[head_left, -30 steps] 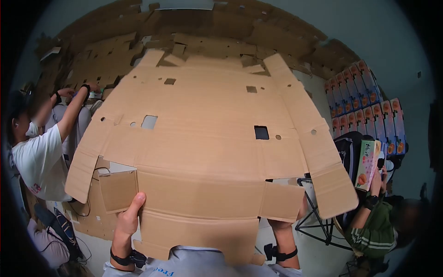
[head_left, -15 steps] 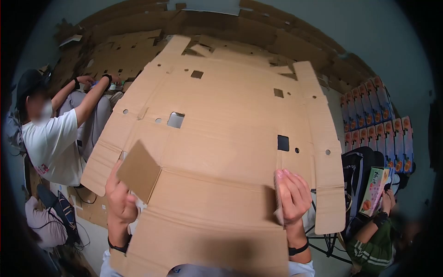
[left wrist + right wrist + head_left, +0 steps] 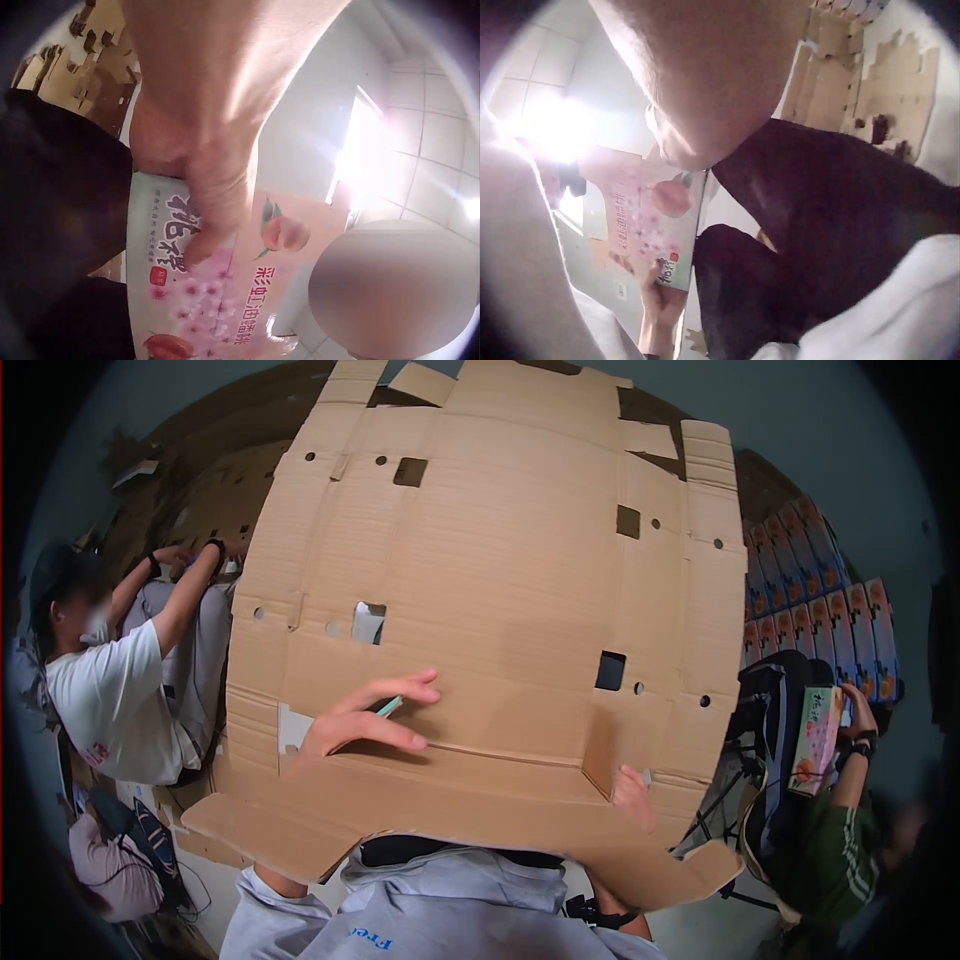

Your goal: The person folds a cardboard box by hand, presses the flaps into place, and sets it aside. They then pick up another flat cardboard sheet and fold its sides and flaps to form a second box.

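A large cardboard sheet (image 3: 480, 560) with cut-outs spans the head view, plain side up, its near edge folded up by the torso. My left hand (image 3: 365, 715) reaches over its lower left part, thumb and fingers spread, a thin green edge between them. Low at the right, my right hand (image 3: 632, 798) grips the sheet beside a small upright flap (image 3: 600, 752); most of that hand is hidden. In the left wrist view a digit of my left hand (image 3: 217, 187) lies on a printed peach panel (image 3: 217, 300). The printed panel (image 3: 652, 210) shows in the right wrist view too.
To the left, a person in a white shirt (image 3: 115, 690) sits close by. A person in green (image 3: 830, 860) at the right holds a printed box (image 3: 818, 740). Behind are stacked boxes (image 3: 830, 620); a dark backpack (image 3: 775, 730) stands nearer.
The sheet's near edge has folded upward toward the torso. My left hand has moved rightward over the sheet and spread its fingers; my right hand has dropped lower, mostly behind the cardboard.
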{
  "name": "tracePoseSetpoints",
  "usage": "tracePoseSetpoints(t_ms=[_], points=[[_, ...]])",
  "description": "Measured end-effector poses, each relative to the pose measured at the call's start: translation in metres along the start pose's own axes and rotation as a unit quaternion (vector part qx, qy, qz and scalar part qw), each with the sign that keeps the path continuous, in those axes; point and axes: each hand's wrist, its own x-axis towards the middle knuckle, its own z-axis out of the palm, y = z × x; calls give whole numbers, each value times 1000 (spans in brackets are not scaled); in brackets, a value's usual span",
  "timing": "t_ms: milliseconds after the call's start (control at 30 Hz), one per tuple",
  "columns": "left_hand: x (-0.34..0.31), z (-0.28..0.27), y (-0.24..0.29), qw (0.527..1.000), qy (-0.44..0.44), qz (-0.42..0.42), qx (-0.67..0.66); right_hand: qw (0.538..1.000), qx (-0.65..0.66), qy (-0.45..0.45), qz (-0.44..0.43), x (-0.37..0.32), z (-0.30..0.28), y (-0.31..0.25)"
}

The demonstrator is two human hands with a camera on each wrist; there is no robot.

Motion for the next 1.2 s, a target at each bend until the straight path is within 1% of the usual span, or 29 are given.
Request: tracePoseSetpoints(t_ms=[33,133,267,367,467,500,567,633,667,700,733,800,833,867,900,1000,1067,1133,1167,1200], points=[[2,1,5,1000,10,-25,-5,1000,11,-5,13,-6,-4,3],[3,10,7,999,19,-42,-3,999,17,-28,16,-11,-20,3],[3,7,-5,999,-19,-10,-29,999,-18,-38,-15,7,-44,2],[5,4,-3,996,-86,-27,-22,997,-59,-34,-28,35,-70,9],[8,8,-5,996,-77,-22,-37,996,-89,-27,-14,62,-92,21],[8,9,-6,997,-73,-18,-28,995,-96,-28,7,69,-100,29],[8,10,-6,998,-64,-9,-6,991,-95,-49,80,74,-111,44],[12,9,-5,994,-106,-4,13,977,-80,-69,183,83,-121,61],[14,7,-6,992,-126,-1,21,979,-68,-45,185,87,-118,62],[10,10,-11,993,-113,21,32,981,-55,-21,185,95,-114,59],[11,11,-10,994,-97,23,33,989,-36,38,135,107,-99,42],[10,14,-6,997,-64,22,33,996,-69,20,61,114,-103,25],[9,10,-5,996,-62,30,53,996,-85,13,23,118,-105,17],[5,5,-5,995,-62,38,72,990,-121,-64,6,123,-118,0],[5,4,-6,993,-64,47,92,993,-103,-56,-28,122,-124,-9],[16,15,-6,985,-137,26,102,989,-49,-28,-133,116,-131,-22],[21,28,-8,984,-142,37,105,969,-19,-143,-199,128,-131,-30],[25,35,-14,982,-145,52,111,957,-14,-207,-201,137,-120,-33],[24,35,-18,983,-133,56,112,950,-9,-238,-202,141,-113,-35],[22,35,-23,984,-121,59,114,948,-15,-243,-205,145,-106,-36]])
